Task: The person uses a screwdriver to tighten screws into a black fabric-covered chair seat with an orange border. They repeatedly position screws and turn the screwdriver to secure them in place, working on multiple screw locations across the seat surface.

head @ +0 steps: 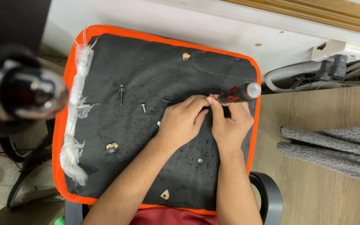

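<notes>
An upturned chair seat (155,66) with a black underside and an orange mesh edge lies in front of me. My right hand (231,125) grips a screwdriver (240,93) with a red-and-black handle and a clear cap, its tip hidden behind my fingers. My left hand (183,121) rests on the black fabric, its fingertips pinched together right at the screwdriver's tip. Loose bolts lie on the fabric: a long black one (121,94), a short pale one (143,108) and a small black one (167,100).
Crumpled clear plastic wrap (75,125) runs along the seat's left edge. A blurred black and chrome chair column (26,91) looms at the left. A white panel (213,29) lies behind the seat. A grey hose and plug (309,75) and a grey fabric (338,150) sit at the right.
</notes>
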